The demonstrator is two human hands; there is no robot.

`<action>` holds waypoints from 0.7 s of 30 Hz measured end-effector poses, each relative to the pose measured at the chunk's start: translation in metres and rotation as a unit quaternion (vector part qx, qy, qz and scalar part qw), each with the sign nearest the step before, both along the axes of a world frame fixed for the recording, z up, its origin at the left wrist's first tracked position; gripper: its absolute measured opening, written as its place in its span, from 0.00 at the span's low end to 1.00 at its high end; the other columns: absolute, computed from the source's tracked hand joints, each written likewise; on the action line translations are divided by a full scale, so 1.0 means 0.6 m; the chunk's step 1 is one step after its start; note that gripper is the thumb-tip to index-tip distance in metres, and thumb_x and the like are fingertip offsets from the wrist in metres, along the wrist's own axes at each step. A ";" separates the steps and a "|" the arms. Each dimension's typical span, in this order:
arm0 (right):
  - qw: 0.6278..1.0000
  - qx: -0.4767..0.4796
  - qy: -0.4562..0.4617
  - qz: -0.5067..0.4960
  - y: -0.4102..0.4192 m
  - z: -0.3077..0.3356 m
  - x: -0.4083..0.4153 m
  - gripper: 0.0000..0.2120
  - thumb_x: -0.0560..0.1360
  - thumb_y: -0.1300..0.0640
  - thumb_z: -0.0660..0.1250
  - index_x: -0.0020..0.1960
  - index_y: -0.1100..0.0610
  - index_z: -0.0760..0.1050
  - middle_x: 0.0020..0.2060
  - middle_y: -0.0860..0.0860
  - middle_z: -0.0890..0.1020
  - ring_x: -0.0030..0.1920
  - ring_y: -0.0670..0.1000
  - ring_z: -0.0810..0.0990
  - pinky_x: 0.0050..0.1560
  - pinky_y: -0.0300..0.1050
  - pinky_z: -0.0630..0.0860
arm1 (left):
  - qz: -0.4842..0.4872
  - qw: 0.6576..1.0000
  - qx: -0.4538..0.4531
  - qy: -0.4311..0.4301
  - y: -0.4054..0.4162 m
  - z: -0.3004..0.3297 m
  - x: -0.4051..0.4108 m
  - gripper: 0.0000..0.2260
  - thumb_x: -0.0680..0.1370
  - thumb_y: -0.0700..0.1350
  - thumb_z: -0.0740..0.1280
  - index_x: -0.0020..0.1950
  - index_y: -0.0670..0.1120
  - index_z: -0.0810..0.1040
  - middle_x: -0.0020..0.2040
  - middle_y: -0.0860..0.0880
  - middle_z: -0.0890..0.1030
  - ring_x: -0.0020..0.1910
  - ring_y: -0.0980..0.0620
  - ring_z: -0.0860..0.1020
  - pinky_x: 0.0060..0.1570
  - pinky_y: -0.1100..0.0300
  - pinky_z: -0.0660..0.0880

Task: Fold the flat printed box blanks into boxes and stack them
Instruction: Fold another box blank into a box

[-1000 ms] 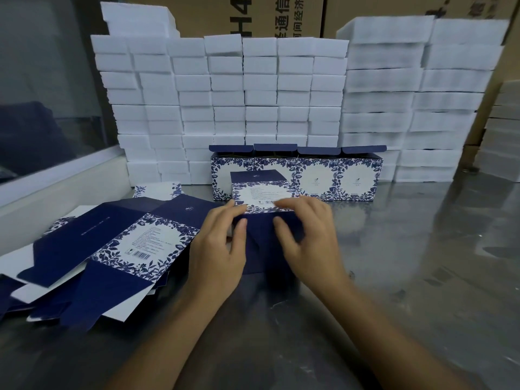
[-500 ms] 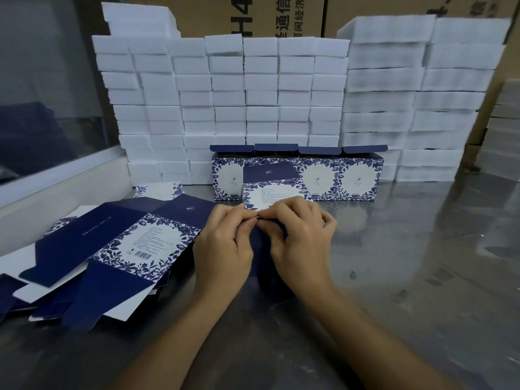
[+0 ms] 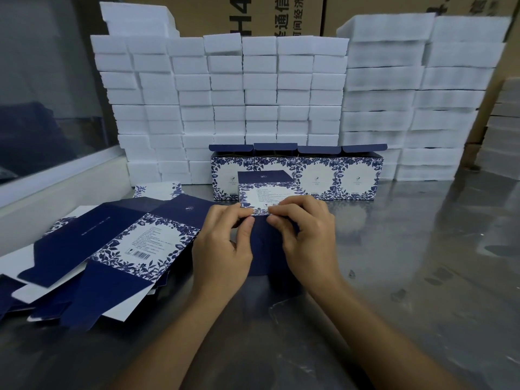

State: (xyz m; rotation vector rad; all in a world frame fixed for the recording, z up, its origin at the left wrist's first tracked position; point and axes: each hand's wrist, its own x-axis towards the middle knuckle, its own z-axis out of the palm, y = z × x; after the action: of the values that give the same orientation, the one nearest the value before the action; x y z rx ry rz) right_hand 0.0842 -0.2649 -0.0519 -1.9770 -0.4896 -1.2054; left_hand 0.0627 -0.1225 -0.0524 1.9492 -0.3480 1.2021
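A partly folded navy box with a blue-and-white floral label panel [image 3: 261, 194] stands on the steel table in front of me. My left hand [image 3: 222, 249] and my right hand [image 3: 306, 237] both grip it, thumbs and fingertips pinching the near edge of the label panel where it meets the dark end flap. A fanned heap of flat printed box blanks [image 3: 112, 243] lies to the left of my left hand. Behind the held box stands a row of folded floral boxes [image 3: 337, 175] with their top flaps up.
White foam blocks [image 3: 225, 102] are stacked in a high wall along the back, with taller stacks [image 3: 416, 94] at the right and brown cartons [image 3: 253, 12] behind. A white ledge under a window [image 3: 56, 187] runs along the left. The steel table [image 3: 422, 263] extends to the right.
My hands came together from flat on the dark flap to pinching the box's top near edge. The box has been pushed slightly away and stands more upright.
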 end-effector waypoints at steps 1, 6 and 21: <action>1.000 0.005 -0.001 0.008 -0.001 0.002 0.000 0.04 0.74 0.60 0.74 0.48 0.57 0.86 0.46 0.52 0.82 0.49 0.57 0.78 0.50 0.59 0.74 | -0.004 1.000 -0.001 0.002 -0.001 0.000 0.000 0.07 0.78 0.44 0.65 0.51 0.44 0.82 0.50 0.50 0.79 0.44 0.51 0.81 0.39 0.50 0.78; 0.999 0.027 0.030 0.015 -0.005 0.004 -0.004 0.06 0.76 0.61 0.73 0.51 0.60 0.85 0.52 0.55 0.82 0.55 0.56 0.78 0.60 0.41 0.72 | -0.001 1.000 -0.013 0.018 0.005 -0.003 0.003 0.08 0.79 0.44 0.65 0.55 0.46 0.81 0.53 0.51 0.78 0.46 0.51 0.81 0.41 0.49 0.79; 0.990 0.096 0.079 0.066 -0.021 0.006 0.006 0.03 0.75 0.64 0.73 0.43 0.61 0.80 0.46 0.46 0.79 0.49 0.39 0.76 0.49 0.27 0.68 | 0.025 0.996 -0.010 0.082 0.007 -0.013 0.004 0.14 0.75 0.44 0.72 0.59 0.52 0.77 0.48 0.53 0.80 0.41 0.52 0.79 0.43 0.51 0.78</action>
State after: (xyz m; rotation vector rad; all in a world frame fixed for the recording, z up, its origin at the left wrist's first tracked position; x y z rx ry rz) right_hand 0.0878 -0.2773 -0.0483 -1.8285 -0.4006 -0.9679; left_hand 0.0653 -0.1180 -0.0602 2.0338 -0.2008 1.0637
